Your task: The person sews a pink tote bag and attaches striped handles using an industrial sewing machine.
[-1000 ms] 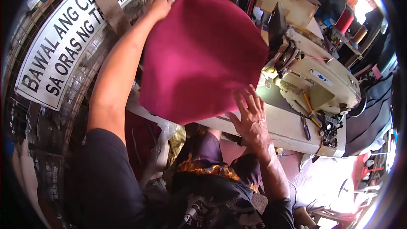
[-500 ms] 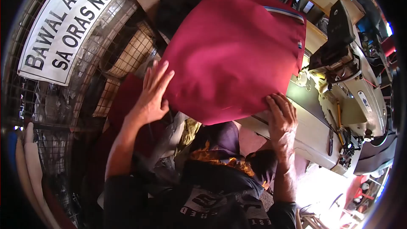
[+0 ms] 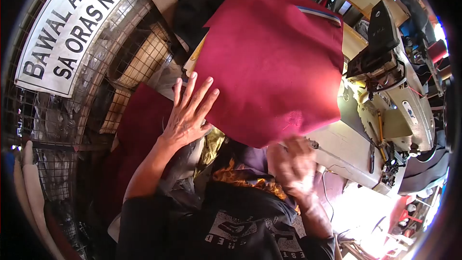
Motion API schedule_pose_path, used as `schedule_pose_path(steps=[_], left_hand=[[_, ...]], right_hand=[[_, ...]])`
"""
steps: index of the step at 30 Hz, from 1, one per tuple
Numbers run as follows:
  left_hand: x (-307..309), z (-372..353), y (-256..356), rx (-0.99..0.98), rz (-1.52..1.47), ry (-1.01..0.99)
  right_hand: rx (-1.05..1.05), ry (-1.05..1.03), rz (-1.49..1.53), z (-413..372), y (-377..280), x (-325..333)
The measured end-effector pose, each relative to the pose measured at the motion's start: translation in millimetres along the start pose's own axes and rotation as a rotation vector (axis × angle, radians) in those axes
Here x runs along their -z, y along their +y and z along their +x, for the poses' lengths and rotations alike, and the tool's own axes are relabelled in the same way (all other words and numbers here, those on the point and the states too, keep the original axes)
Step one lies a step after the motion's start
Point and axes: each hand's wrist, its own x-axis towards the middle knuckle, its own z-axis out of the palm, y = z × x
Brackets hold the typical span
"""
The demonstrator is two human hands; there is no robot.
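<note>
A large piece of dark red fabric [image 3: 269,62] lies spread in front of me, partly over the sewing machine table. A white, blue and dark striped trim runs near its upper right corner. My left hand [image 3: 188,115] rests at the fabric's lower left edge with fingers spread flat. My right hand [image 3: 293,166], blurred by motion, is at the fabric's lower edge; whether its fingers grip anything does not show. Just right of the fabric stands the sewing machine [image 3: 380,62], its needle area lit by a lamp.
Scissors [image 3: 372,156] and an orange-handled tool [image 3: 380,127] lie on the machine table [image 3: 337,149]. More red fabric [image 3: 142,125] hangs at the left, by a wire mesh [image 3: 53,149]. A white lettered sign [image 3: 72,33] hangs on the mesh.
My right hand has moved left and down along the fabric's lower edge. My left hand has shifted right, fingers wider apart. The fabric lies flatter, its left edge further right.
</note>
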Motion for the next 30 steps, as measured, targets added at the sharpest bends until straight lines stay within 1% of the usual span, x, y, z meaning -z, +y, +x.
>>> schedule_pose_path(steps=[1, 2, 4, 5, 6, 8, 9, 12, 15, 19, 22, 23, 28, 30], left_hand=[[-1, -3, 1, -0.008, 0.038, -0.006], [-5, -8, 3, -0.018, 0.026, 0.022], [-21, -19, 8, -0.027, 0.006, 0.083], [-27, -26, 9, -0.037, 0.01, 0.098], [-34, -31, 11, -0.014, 0.022, 0.126], [-35, -33, 13, 0.038, 0.069, 0.287], [-29, -37, 8, 0.07, 0.084, 0.274], [-18, -41, 0, 0.103, 0.019, 0.451], [-9, -49, -9, 0.148, -0.029, 0.399], [-2, -53, -17, 0.082, -0.075, 0.409], [7, -52, -21, 0.052, -0.141, 0.335], [11, -52, -21, 0.07, -0.144, 0.296], [12, -55, -22, 0.101, -0.174, 0.28], [12, -55, -21, 0.124, -0.18, 0.261]], right_hand=[[0.048, -0.201, -0.037, 6, -10, -4], [0.083, -0.249, -0.058, 8, -12, -18], [0.091, -0.162, -0.127, 7, -11, -46], [0.09, -0.072, -0.096, 13, -11, -54], [0.109, -0.06, -0.075, 18, -11, -56], [0.147, -0.039, -0.028, 30, -11, -57], [0.163, -0.033, -0.021, 39, -11, -55], [0.094, -0.052, 0.062, 45, -17, -56], [0.066, -0.014, 0.078, 49, -24, -55], [0.031, 0.001, 0.066, 45, -27, -53], [0.001, 0.0, 0.061, 42, -28, -51], [-0.005, 0.003, 0.06, 41, -29, -52], [-0.02, -0.004, 0.026, 39, -32, -55], [0.019, -0.046, 0.011, 44, -39, -52]])
